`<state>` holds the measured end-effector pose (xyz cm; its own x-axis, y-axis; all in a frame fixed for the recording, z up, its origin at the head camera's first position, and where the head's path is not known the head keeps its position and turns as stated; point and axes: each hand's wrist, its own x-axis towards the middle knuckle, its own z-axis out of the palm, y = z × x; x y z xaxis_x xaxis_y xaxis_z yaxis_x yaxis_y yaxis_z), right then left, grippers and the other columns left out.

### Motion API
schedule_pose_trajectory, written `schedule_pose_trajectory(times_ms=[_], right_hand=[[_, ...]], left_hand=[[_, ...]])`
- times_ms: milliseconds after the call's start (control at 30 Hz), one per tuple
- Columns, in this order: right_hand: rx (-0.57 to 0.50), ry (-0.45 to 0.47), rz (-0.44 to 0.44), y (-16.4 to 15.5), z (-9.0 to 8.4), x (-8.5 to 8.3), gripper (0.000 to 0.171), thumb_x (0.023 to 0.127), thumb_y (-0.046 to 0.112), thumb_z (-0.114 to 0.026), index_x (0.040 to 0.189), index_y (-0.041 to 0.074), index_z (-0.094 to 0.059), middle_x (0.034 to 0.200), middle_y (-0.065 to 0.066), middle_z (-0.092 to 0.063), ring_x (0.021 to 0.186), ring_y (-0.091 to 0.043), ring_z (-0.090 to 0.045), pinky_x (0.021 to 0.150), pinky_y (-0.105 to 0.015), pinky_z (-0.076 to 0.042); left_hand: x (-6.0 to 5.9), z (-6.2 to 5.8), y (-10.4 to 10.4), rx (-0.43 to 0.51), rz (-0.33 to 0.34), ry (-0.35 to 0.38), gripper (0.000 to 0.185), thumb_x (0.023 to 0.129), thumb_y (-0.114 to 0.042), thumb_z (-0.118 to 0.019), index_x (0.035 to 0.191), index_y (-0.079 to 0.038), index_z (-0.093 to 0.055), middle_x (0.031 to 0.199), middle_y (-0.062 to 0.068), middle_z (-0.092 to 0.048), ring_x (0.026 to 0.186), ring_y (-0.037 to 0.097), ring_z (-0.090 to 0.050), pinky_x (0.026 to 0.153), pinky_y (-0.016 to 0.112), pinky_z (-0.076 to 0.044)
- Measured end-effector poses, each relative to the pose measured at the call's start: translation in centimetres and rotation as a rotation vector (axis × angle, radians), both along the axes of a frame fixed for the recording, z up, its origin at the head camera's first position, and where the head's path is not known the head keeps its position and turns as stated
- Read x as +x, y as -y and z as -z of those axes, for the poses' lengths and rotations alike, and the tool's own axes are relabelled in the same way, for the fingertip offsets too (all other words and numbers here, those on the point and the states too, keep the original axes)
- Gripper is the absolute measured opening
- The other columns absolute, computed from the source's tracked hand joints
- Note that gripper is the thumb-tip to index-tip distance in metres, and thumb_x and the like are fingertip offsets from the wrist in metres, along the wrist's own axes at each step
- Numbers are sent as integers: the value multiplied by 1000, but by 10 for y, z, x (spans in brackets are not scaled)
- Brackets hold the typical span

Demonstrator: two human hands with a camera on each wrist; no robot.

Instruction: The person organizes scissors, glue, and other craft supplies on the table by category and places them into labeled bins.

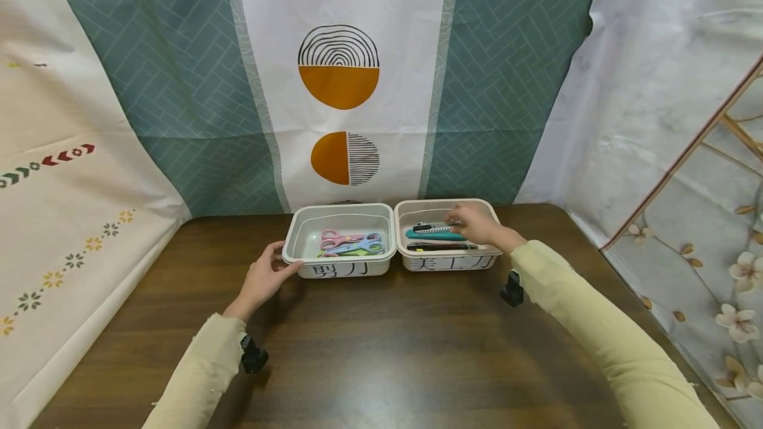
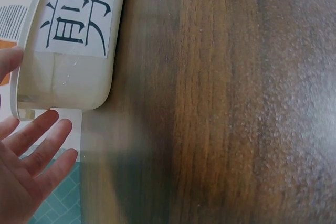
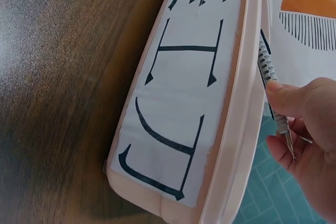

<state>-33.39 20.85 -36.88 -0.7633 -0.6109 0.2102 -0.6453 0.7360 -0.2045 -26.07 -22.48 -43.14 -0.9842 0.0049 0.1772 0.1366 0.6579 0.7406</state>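
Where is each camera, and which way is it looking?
Head: up high, looking down the table at two bins; both hands and sleeves show.
Left wrist: low by the left hand, facing the left bin; fingers show.
Right wrist: beside the right bin, facing the right hand pinching a knife.
Head and wrist views share the bins.

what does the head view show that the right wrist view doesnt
Only the head view shows the left hand at the left tub, which holds scissors, and a teal knife in the right tub. Only the right wrist view shows the thumb pinching the striped craft knife. Both show the right hand, the labelled right tub and the wooden table.
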Motion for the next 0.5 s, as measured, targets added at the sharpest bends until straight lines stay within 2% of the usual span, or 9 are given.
schedule_pose_trajectory(times_ms=[100,233,500], right_hand=[[-21,66,-9,1,0,2,19,82,1,-62,101,-3,-64,96,-15,-60,87,-28,-56,74,-38,-46],[-30,87,-18,3,-2,5,19,82,0,-62,101,-4,-65,96,-15,-60,88,-29,-57,75,-38,-46],[-57,101,-13,4,0,5,9,80,1,-65,88,-1,-68,86,-11,-62,82,-27,-57,72,-38,-47]], left_hand=[[0,0,0,-1,0,-2,66,82,-36,-65,130,0,-37,111,23,-59,93,29,-60,76,40,-47],[0,0,0,-2,-2,-1,66,82,-35,-65,131,0,-37,111,23,-59,93,29,-60,76,39,-47],[1,0,-1,0,2,-4,65,83,-33,-65,130,0,-37,111,23,-59,92,29,-60,75,39,-47]])
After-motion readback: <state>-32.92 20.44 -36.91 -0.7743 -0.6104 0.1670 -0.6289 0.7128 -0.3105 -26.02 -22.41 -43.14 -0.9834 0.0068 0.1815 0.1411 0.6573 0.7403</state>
